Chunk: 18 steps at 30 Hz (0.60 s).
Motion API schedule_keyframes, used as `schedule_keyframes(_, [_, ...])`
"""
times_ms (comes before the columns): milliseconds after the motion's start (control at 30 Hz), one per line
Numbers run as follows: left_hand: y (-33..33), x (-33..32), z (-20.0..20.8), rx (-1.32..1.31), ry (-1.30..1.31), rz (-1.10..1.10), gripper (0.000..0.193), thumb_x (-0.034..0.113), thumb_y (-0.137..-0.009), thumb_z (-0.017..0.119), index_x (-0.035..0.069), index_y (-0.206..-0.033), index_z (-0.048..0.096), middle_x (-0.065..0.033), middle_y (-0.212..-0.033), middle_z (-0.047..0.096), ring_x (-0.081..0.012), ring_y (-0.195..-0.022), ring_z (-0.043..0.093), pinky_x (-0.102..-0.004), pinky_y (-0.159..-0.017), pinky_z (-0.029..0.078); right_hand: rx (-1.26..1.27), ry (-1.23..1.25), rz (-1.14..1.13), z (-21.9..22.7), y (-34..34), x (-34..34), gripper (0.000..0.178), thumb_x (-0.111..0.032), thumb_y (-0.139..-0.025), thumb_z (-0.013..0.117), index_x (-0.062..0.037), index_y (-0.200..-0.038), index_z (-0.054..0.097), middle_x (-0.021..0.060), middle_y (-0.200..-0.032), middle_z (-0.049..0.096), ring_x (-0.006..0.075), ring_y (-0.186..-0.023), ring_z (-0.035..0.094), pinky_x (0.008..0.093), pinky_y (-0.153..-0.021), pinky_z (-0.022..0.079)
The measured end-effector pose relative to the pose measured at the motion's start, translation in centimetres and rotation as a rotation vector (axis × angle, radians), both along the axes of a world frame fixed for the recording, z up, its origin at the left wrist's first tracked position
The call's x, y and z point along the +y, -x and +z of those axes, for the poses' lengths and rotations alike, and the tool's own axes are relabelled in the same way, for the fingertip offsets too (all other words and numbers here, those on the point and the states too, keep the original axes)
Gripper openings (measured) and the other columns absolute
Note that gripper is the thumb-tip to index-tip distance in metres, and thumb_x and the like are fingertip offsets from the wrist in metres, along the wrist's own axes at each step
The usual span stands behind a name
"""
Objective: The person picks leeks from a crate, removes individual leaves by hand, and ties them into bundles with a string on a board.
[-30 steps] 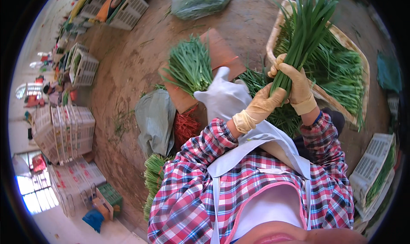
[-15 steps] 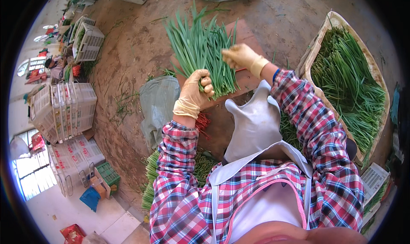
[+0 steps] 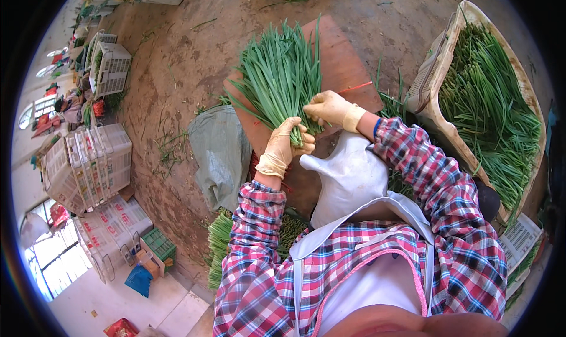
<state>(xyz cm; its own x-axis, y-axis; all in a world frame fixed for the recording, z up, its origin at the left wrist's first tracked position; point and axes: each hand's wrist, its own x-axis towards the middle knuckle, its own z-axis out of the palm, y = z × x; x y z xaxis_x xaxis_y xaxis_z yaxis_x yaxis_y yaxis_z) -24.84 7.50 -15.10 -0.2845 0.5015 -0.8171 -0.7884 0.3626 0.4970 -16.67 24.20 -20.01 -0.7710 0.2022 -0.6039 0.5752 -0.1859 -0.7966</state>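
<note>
My gloved left hand (image 3: 285, 145) is closed around the lower stems of a bunch of garlic chives (image 3: 280, 71). The green leaves fan out away from me over a reddish-brown board (image 3: 336, 51). Close to the stems, at the bunch's right side, is my gloved right hand (image 3: 331, 109). Its fingers are pinched together, and whatever they hold is too small to make out. A thin red tie (image 3: 356, 87) lies across the board beyond the right hand. More red ties (image 3: 287, 186) show partly behind my left wrist.
A pale-rimmed crate (image 3: 437, 114) full of chives stands at the right. Left of the board lies a grey-green plastic sheet (image 3: 219, 151). Upright chives (image 3: 220, 242) stand by my left elbow. Stacked white crates (image 3: 97, 163) line the far left, near a green crate (image 3: 158, 247).
My right hand has come down and left to the stems. The bunch is gathered more tightly in my left hand. The red tie on the board now shows more fully.
</note>
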Motion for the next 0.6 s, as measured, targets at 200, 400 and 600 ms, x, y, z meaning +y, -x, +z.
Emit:
schedule_keyframes(200, [2.1,-1.0,1.9,0.459,0.479,-0.702,0.050,0.051,-0.091,0.064,0.002,-0.097,0.070,-0.0067,-0.075,0.068,-0.0146,-0.060,0.066,-0.0248,-0.052,0.051,-0.050,-0.254,0.318,2.0,-1.9,-0.9,0.042,-0.041,-0.087,0.063,-0.0005,-0.087,0.072,0.0129,-0.081,0.071,0.0245,-0.070,0.068,0.0385,-0.071,0.055])
schedule_keyframes(400, [2.3,-2.2,-0.7,0.127,0.078,-0.190,0.058,0.047,-0.090,0.067,0.006,-0.128,0.054,-0.0107,-0.115,0.065,-0.0229,-0.102,0.064,-0.0428,-0.083,0.055,-0.021,-0.952,0.265,2.5,-3.4,0.8,0.044,-0.040,-0.090,0.058,0.0014,-0.101,0.068,0.0222,-0.103,0.069,0.0362,-0.094,0.067,0.0456,-0.081,0.054])
schedule_keyframes(600, [0.4,0.5,-6.3,0.328,0.009,0.075,0.061,0.035,-0.084,0.077,0.003,-0.129,0.053,-0.0114,-0.120,0.064,-0.0247,-0.102,0.065,-0.0435,-0.084,0.057,0.073,-0.518,0.344,-0.7,-2.1,-0.6,0.040,-0.017,-0.091,0.047,0.0087,-0.120,0.057,0.0279,-0.123,0.059,0.0410,-0.114,0.058,0.0423,-0.097,0.047])
